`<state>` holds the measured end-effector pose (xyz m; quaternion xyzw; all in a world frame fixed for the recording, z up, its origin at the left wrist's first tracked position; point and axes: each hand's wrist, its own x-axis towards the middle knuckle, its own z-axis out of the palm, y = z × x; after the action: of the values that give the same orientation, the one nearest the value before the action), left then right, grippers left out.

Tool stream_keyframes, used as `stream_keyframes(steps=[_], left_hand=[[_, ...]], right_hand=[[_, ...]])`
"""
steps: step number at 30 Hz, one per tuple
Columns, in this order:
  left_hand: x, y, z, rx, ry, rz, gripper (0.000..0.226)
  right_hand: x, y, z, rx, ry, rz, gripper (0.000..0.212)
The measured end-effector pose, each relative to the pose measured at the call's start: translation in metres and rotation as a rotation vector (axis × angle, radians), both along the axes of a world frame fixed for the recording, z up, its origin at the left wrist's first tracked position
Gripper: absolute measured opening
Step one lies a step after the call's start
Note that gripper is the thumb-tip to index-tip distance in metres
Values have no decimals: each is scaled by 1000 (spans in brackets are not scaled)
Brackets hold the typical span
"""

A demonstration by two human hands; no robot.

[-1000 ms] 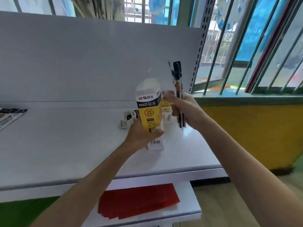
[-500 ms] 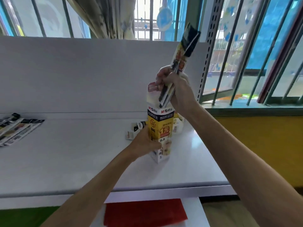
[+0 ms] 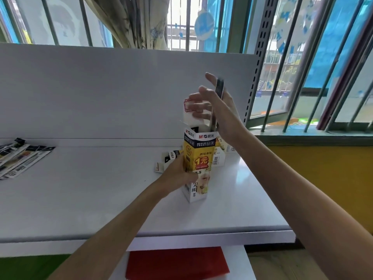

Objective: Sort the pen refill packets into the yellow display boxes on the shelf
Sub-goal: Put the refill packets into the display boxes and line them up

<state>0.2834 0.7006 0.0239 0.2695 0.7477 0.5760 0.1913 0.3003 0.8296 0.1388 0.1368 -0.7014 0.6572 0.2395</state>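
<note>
Pointing straight down into the yellow display box, the refill packet lies along the right hand, fingers straight and spread; left hand grips the box upright.

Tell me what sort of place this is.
Probably a stationery shop, or a mock-up of one: a white retail shelf with a slotted upright, a yellow display box printed with a 1 yuan price, and pen refill packets lying on the shelf.

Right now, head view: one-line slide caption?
Left hand steadies the yellow display box on the shelf while the right hand, fingers splayed, feeds a refill packet into its top.
</note>
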Motion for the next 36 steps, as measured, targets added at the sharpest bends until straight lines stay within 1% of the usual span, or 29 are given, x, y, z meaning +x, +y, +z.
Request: stream_keyframes(steps=[2, 5, 7, 9, 12, 13, 14, 15, 17, 18, 19, 20, 22, 25, 27, 29, 31, 32, 34, 36], left_hand=[[-1, 0, -1, 3, -8, 1, 61], [1, 0, -1, 16, -7, 3, 60], [1, 0, -1, 24, -5, 10, 57], [0, 1, -3, 38, 0, 45, 50], [-4, 1, -10, 79, 8, 138, 41], [-5, 1, -12, 100, 7, 166, 38], [-7, 2, -15, 125, -1, 198, 35], [-7, 3, -17, 162, -18, 236, 32], [-4, 8, -19, 249, -71, 305, 30], [-2, 12, -19, 274, -91, 307, 32], [0, 17, -20, 271, -95, 290, 38], [3, 20, -22, 242, -81, 257, 42], [15, 18, -26, 84, 26, 196, 35], [29, -3, -38, -274, 355, 184, 20], [37, -20, -44, -382, 505, 193, 12], [43, -35, -45, -438, 582, 219, 12], [45, -51, -45, -475, 632, 266, 15], [46, -59, -45, -486, 642, 296, 18], [42, -78, -46, -507, 668, 360, 25], [37, -97, -43, -524, 699, 428, 31]], right_hand=[[0, 1, 1, -22, -10, 24, 53], [-1, 2, 1, -40, 18, 32, 25], [-1, 2, 0, 4, 24, -24, 19], [-2, 2, -3, 114, 29, -155, 18], [-2, 4, -13, 313, 76, -454, 10], [0, 6, -18, 359, 80, -530, 20], [1, 9, -24, 390, 60, -556, 34], [3, 11, -31, 414, 12, -530, 50], [7, 11, -48, 484, -146, -377, 77], [7, 10, -57, 561, -235, -309, 81], [7, 9, -65, 670, -311, -274, 79], [7, 9, -71, 789, -357, -269, 73], [5, 14, -72, 943, -387, -260, 67], [1, 22, -73, 1164, -457, -154, 69], [-1, 23, -82, 1291, -543, -55, 72], [-3, 18, -94, 1302, -590, -9, 72], [-6, 12, -102, 1297, -597, -32, 71], [-7, 7, -103, 1310, -591, -46, 73], [-9, -9, -100, 1283, -514, -54, 78], [-6, -29, -88, 1175, -350, -76, 74]])
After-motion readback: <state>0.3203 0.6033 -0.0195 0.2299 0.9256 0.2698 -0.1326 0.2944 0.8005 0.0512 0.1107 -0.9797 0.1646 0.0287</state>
